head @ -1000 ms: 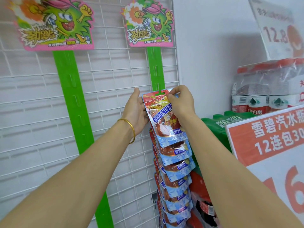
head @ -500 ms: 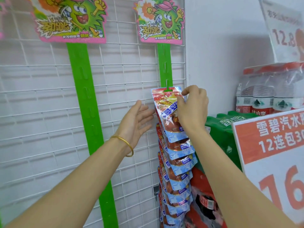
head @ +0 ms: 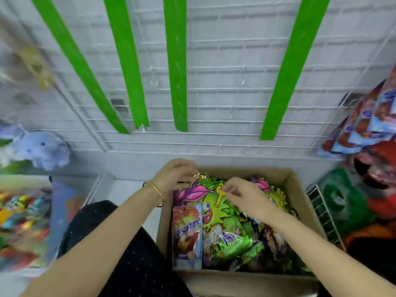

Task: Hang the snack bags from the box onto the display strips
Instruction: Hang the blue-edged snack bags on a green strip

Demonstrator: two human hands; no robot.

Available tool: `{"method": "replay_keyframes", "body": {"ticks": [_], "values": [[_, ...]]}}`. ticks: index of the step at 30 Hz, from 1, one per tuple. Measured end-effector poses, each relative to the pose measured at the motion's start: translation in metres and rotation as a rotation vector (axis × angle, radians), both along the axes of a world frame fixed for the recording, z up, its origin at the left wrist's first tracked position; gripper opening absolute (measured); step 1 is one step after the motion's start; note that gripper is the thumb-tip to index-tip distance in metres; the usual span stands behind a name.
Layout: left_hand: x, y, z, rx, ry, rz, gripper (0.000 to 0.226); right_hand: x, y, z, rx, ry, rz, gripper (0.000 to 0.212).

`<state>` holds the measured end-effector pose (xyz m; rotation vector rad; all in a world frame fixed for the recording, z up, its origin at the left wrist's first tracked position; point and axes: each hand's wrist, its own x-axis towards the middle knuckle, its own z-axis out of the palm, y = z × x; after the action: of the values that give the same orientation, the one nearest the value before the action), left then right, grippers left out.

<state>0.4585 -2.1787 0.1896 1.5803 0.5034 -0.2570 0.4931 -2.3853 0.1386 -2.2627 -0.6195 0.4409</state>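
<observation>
An open cardboard box stands on the floor below me, full of snack bags. Most are green bags with a cartoon face; one red and blue bag lies at the box's left side. My left hand reaches into the back left corner, its fingers curled at the top edge of the uppermost green bag. My right hand pinches the same bag near its yellow print. Several bare green display strips hang on the white wire grid above the box. At the far right hang red and blue bags.
A blue plush toy sits at the left by a bin of colourful packets. Green and red drink packs and a black wire rack stand right of the box. My dark-clothed knee is beside the box.
Both hands left the bag hung on the right strip and dropped into the box. My view swung from the upper grid down to the floor.
</observation>
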Motion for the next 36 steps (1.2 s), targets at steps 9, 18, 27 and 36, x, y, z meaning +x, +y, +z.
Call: {"method": "replay_keyframes", "body": {"ticks": [9,18,27,36], "values": [[-0.010,0.046,-0.019,-0.196,-0.005,0.268,0.010,-0.024,0.094,-0.076,-0.516,-0.047,0.003,0.040],[-0.003,0.025,-0.025,-0.066,-0.099,0.145,0.012,-0.018,0.060,-0.023,0.246,0.427,-0.094,0.013],[0.038,-0.076,0.035,0.025,-0.304,-0.188,0.013,0.026,-0.051,0.091,0.631,0.207,-0.401,0.008],[0.126,-0.223,0.194,0.060,-0.619,-0.431,0.020,0.052,-0.165,0.205,1.045,-0.172,-0.644,0.016]]}}
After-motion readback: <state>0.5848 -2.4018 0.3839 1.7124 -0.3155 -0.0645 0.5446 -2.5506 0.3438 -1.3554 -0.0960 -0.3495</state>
